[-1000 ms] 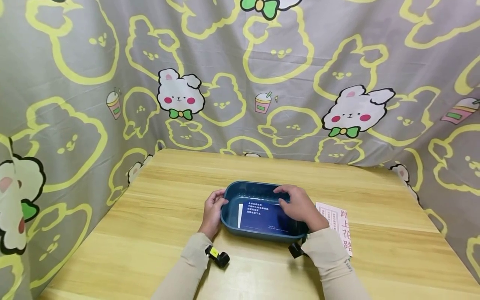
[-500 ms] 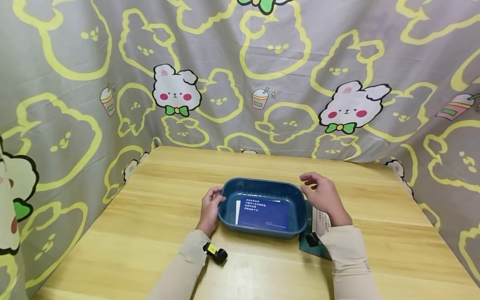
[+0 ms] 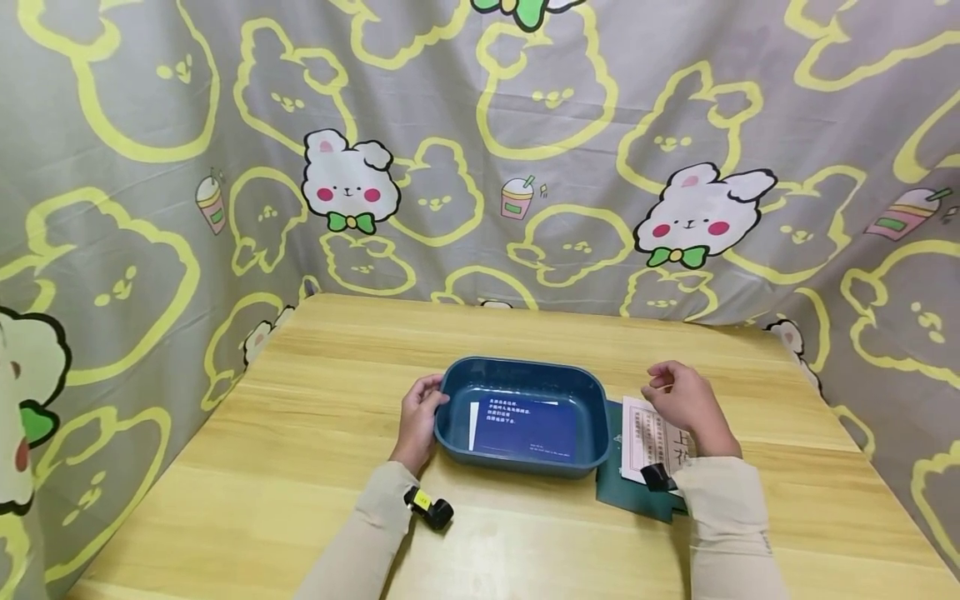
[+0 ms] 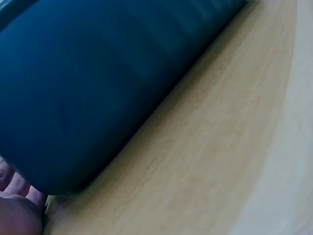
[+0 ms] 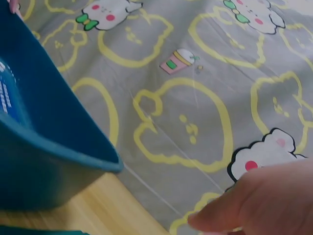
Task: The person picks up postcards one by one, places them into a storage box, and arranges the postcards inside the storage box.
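A dark blue plastic basin (image 3: 517,467) sits mid-table, its rounded rim facing up. My left hand (image 3: 417,423) holds its left end, with the thumb at the rim and the fingers along the outer wall. In the left wrist view, fingers (image 4: 17,186) show at the end of the basin's wall. Inside lies a navy card (image 3: 525,429) with white lettering, over a white card whose edge sticks out at the left. My right hand (image 3: 693,408) is off the basin, above a white card (image 3: 637,433) with pink and dark print, its fingers loosely bent and holding nothing.
Beneath the printed card lies a dark green card or folder (image 3: 633,496), close to the basin's right end. The wooden table (image 3: 300,467) is enclosed at the back and sides by a grey curtain (image 3: 450,108) with cartoon rabbits. Small black cameras (image 3: 431,507) are strapped to both wrists.
My right hand has come out of the basin and moved right, over the printed card. My left hand stays at the basin's left end. The green piece now shows more.
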`<state>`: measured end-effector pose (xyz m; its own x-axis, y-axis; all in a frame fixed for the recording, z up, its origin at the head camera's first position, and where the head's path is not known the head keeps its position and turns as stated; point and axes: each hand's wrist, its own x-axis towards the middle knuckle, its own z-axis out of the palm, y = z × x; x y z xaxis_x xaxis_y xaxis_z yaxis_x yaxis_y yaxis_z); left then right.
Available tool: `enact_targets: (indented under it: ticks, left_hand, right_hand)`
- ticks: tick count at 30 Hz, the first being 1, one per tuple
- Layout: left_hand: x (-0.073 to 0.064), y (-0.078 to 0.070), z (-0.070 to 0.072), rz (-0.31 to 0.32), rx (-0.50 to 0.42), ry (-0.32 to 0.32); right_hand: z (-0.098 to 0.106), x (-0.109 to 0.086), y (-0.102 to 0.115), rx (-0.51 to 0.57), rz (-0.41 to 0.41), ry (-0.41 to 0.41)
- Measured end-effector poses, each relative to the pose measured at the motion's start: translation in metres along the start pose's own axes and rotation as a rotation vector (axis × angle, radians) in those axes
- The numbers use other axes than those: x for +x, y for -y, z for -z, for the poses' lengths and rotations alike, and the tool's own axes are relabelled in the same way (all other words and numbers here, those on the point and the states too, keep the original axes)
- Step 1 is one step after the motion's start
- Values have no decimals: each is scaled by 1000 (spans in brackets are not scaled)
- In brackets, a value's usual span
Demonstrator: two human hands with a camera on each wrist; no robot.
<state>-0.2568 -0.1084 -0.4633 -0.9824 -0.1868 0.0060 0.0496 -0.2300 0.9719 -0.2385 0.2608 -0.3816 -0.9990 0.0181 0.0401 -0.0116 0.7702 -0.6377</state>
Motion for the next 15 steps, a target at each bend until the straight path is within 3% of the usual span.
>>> enact_targets:
  ticks: [15]
  left_hand:
    - [1,-1,-1,5,11,-9]
  right_hand:
    - [22,-12,-33,-126,-233,279]
